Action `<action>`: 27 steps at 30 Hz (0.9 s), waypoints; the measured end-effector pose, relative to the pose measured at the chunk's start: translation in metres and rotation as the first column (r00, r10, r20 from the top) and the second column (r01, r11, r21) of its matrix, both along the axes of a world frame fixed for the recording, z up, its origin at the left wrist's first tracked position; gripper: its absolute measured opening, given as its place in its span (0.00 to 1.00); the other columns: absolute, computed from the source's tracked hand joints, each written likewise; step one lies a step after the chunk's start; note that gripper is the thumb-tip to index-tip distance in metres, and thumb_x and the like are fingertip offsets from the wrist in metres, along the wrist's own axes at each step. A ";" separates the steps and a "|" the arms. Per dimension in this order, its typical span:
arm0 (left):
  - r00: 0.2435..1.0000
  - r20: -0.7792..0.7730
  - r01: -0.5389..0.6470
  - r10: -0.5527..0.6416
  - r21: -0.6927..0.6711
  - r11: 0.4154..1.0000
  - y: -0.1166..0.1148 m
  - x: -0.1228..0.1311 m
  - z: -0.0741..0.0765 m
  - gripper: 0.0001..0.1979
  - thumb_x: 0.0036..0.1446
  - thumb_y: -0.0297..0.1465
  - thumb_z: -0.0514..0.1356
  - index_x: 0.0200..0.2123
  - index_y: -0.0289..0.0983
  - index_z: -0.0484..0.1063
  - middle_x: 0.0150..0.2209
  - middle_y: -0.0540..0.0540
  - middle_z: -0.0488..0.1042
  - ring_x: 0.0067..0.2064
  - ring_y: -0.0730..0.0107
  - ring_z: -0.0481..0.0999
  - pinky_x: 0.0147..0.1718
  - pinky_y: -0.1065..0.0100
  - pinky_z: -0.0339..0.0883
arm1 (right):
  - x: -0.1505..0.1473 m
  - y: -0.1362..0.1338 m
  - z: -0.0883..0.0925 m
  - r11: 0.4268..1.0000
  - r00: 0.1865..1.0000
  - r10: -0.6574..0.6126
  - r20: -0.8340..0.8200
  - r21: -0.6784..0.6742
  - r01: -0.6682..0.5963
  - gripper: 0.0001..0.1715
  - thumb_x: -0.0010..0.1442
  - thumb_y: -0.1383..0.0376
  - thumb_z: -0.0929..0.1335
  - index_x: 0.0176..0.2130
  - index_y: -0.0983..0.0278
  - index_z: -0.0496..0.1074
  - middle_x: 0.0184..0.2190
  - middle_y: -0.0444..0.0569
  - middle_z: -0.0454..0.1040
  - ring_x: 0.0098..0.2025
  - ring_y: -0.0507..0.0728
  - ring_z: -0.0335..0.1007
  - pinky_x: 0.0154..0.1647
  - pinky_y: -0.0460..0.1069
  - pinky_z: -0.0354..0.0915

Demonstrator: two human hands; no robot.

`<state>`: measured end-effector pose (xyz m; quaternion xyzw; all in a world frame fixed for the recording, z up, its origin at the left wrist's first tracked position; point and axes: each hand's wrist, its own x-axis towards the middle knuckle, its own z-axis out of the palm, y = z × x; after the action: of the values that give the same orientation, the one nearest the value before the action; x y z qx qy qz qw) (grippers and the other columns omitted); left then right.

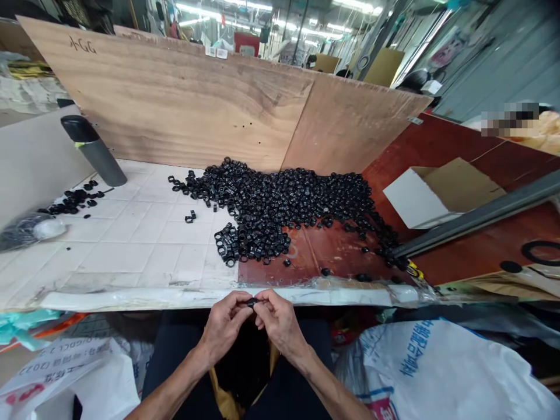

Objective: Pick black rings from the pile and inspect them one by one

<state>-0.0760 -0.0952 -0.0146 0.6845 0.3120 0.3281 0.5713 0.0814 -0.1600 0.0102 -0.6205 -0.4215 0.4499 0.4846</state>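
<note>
My left hand (225,325) and my right hand (276,319) meet just below the table's front edge, over my lap. Both pinch one small black ring (251,302) between their fingertips. A large heap of the same black rings (284,207) lies on the table ahead, spread from the middle to the right. A smaller scatter of black rings (74,200) lies at the left.
A dark grey bottle (94,150) leans at the back left. Plywood boards (184,99) wall the table's rear. A white cardboard box (437,192) and a metal bar (481,219) lie to the right. White sacks (437,367) sit beside my legs.
</note>
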 end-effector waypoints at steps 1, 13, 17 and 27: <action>1.000 -0.018 -0.017 0.020 0.156 0.988 -0.002 -0.002 -0.004 0.10 0.66 0.30 0.58 0.49 0.38 0.73 0.46 0.42 0.80 0.47 0.62 0.81 0.47 0.62 0.77 | -0.004 -0.001 -0.001 0.999 0.997 -0.029 -0.070 -0.044 0.026 0.14 0.61 0.55 0.69 0.39 0.63 0.70 0.20 0.41 0.70 0.21 0.52 0.67 0.24 0.46 0.68; 0.787 -0.453 -0.070 0.419 0.609 0.790 0.068 -0.009 0.034 0.11 0.62 0.38 0.62 0.43 0.37 0.70 0.39 0.46 0.73 0.31 0.66 0.76 0.33 0.65 0.71 | 0.081 0.032 0.002 0.912 0.626 -0.410 0.663 0.293 0.288 0.16 0.58 0.61 0.68 0.45 0.65 0.74 0.42 0.56 0.73 0.35 0.60 0.72 0.41 0.56 0.70; 0.665 -0.555 -0.012 0.499 0.660 0.751 0.084 0.013 0.023 0.08 0.63 0.33 0.60 0.45 0.39 0.71 0.46 0.43 0.73 0.37 0.62 0.78 0.32 0.66 0.69 | 0.096 0.057 -0.023 0.939 0.581 -0.325 0.746 0.328 0.104 0.14 0.58 0.67 0.65 0.45 0.65 0.74 0.41 0.57 0.74 0.41 0.63 0.73 0.46 0.56 0.70; 0.748 -0.419 -0.093 0.514 0.701 0.707 0.077 0.018 0.002 0.04 0.64 0.29 0.59 0.38 0.40 0.74 0.41 0.44 0.74 0.39 0.62 0.77 0.37 0.65 0.70 | 0.052 0.067 -0.030 0.946 0.807 -0.260 0.530 0.306 0.103 0.05 0.54 0.64 0.71 0.33 0.61 0.72 0.26 0.44 0.74 0.24 0.54 0.67 0.30 0.48 0.68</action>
<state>-0.0581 -0.0185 -0.0126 0.8377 0.4558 0.2800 0.1104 0.1339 -0.0933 -0.0197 -0.6932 -0.5396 0.1380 0.4574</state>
